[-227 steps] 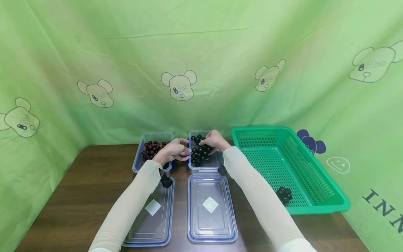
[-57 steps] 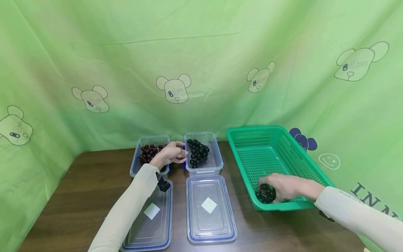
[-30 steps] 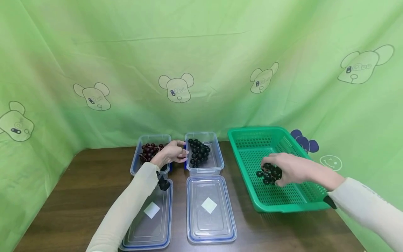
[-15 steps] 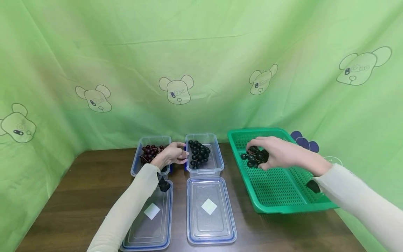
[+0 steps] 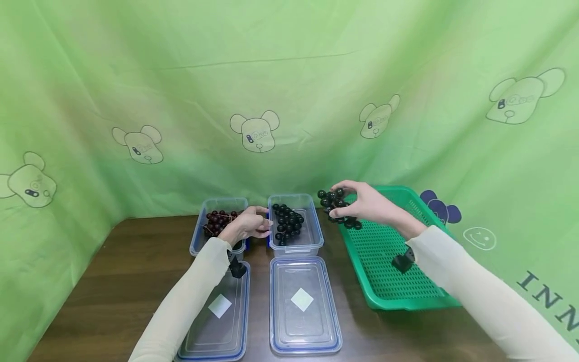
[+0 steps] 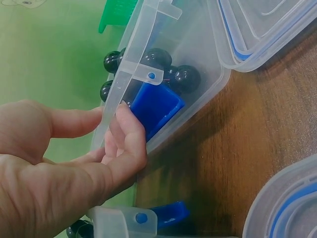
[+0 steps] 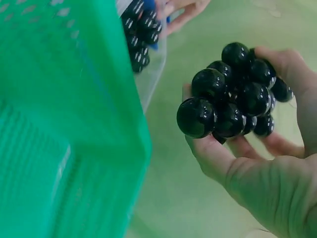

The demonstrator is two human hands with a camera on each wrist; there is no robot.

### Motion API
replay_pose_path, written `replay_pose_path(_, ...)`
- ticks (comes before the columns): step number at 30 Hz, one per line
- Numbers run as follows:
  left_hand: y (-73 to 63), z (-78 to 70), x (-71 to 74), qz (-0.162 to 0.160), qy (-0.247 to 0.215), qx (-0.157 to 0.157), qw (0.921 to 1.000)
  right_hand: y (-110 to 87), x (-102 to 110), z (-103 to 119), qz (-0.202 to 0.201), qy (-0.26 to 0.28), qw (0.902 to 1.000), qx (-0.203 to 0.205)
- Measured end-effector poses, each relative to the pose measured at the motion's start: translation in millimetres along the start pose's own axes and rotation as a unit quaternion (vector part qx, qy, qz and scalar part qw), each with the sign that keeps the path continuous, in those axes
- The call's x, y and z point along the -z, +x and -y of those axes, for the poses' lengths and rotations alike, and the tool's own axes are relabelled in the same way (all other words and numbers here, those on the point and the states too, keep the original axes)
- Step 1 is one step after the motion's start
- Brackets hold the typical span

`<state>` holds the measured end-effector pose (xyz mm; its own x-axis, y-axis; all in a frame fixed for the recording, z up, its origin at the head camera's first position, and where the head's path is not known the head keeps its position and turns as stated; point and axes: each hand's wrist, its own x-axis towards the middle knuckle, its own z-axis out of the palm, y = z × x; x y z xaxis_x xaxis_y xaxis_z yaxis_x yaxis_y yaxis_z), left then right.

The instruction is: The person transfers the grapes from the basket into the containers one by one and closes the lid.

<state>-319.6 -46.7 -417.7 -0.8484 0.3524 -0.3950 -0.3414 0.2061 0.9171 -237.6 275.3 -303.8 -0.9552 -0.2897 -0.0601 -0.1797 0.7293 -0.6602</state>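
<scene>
Up at abt 2 o'clock from the right-hand tub (image 5: 311, 230), the right hand (image 5: 368, 203) has a bunch of black grapes (image 5: 333, 202) pinched between thumb & fingers, in the air by the 10 o'clock corner of the green basket (image 5: 389, 276). Main risk imo: the grip covers only part of the bunch, so low danglers could catch on a rim, or a hard squeeze could pop 1 off. Anything dropped there could roll across the table (image 5: 113, 271).

Left hand (image 5: 251, 222) has bent fingers against that tub's 9 o'clock wall, near a blue latch (image 6: 158, 109); can't tell if it's rly pinching or just resting. Too much push could skid the tub tho.

Other stuff: more black grapes (image 5: 287, 221) crowd the tub's 9 o'clock half, so room's mostly at 3. Left-hand tub (image 5: 197, 236) w/ dark red grapes (image 5: 217, 221) sits at 9, partly blocked by the left hand. Right lid (image 5: 303, 327) at 6, left lid (image 5: 221, 337) at 7-8, partly under the left sleeve (image 5: 181, 306). Curtain (image 5: 307, 80) hangs at 12.
</scene>
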Motion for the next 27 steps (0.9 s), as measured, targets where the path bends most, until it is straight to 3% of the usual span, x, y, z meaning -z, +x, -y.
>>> replay_pose_path(4,-0.7,0.4,0.8,0.000,-0.002,0.001,1.0000,14.1,-13,4,0.015,0.085,0.9948,-0.053)
replay_pose_path(8,-1.8,-1.3,2.1,-0.001,-0.005,-0.002,1.0000,29.0,-30,9,0.018,0.173,0.9808,-0.088)
replay_pose_path(13,-1.9,-0.3,1.3,0.003,-0.007,-0.003,1.0000,44.2,-52,9,0.010,0.240,0.9635,-0.119)
replay_pose_path(19,-1.4,1.0,0.7,0.001,-0.004,-0.002,1.0000,57.7,-77,12,-0.012,0.274,0.9498,-0.151)
replay_pose_path(27,-2.2,0.8,-1.3,-0.005,-0.004,-0.011,0.9999,69.7,-101,10,-0.037,0.274,0.9447,-0.176)
